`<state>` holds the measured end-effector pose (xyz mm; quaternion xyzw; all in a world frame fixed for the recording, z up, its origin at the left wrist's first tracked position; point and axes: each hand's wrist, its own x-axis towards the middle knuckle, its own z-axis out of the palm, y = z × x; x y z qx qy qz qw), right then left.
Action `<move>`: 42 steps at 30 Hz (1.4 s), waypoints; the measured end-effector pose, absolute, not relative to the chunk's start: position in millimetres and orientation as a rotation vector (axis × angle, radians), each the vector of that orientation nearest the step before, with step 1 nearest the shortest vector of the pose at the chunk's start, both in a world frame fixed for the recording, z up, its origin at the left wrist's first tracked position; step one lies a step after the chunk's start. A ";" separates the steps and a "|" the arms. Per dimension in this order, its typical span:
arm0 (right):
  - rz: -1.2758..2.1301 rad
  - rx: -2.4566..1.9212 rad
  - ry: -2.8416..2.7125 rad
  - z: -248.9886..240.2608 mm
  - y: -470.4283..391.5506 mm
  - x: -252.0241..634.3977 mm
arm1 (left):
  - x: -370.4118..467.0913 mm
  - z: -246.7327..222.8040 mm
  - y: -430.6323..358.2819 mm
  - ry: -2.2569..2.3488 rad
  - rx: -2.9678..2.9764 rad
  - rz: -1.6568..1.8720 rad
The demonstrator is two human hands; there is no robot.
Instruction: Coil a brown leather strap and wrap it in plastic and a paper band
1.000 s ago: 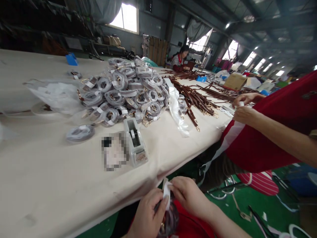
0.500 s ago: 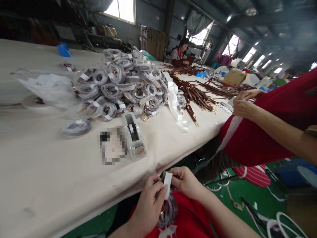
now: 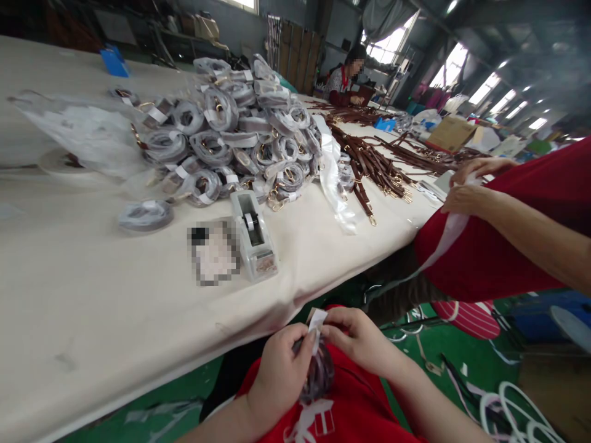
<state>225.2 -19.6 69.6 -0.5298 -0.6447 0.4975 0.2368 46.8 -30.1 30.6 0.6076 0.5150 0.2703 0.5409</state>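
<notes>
Below the table's near edge, over my lap, my left hand grips a coiled strap wrapped in clear film. My right hand pinches a white strip of tape at the top of that coil, its fingertips meeting my left thumb. A white tape dispenser stands on the cream table just beyond my hands. Behind it rises a large heap of wrapped strap coils.
A single wrapped coil lies left of the dispenser, by a clear plastic bag. Loose brown straps with gold clasps spread at the right. A person in red works at the right; another person sits far back.
The view has tilted down a little. My hands have stayed on the coil, and the white tape strip is now bent down shorter between my fingers.
</notes>
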 end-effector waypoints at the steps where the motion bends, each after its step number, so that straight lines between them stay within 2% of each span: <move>1: 1.343 -1.457 -1.767 68.6 -19.9 226.0 | 47.4 29.8 -31.2 1.217 1.464 0.647; 10: 1.422 -1.417 -1.690 55.9 -15.5 227.7 | 46.3 18.7 -43.0 1.253 1.383 0.771; 19: 1.540 -1.489 -1.672 58.7 -10.3 228.6 | 45.9 31.7 -39.2 1.271 1.405 0.696; 27: 1.803 -1.350 -1.641 63.4 0.7 230.0 | 45.6 38.3 -44.8 1.238 1.468 0.605; 33: 1.693 -1.370 -1.634 62.2 -3.5 230.3 | 37.4 41.5 -37.5 1.126 1.378 0.604; 42: 1.696 -1.347 -1.664 65.0 -9.6 229.6 | 26.6 51.8 -26.9 0.956 1.281 0.270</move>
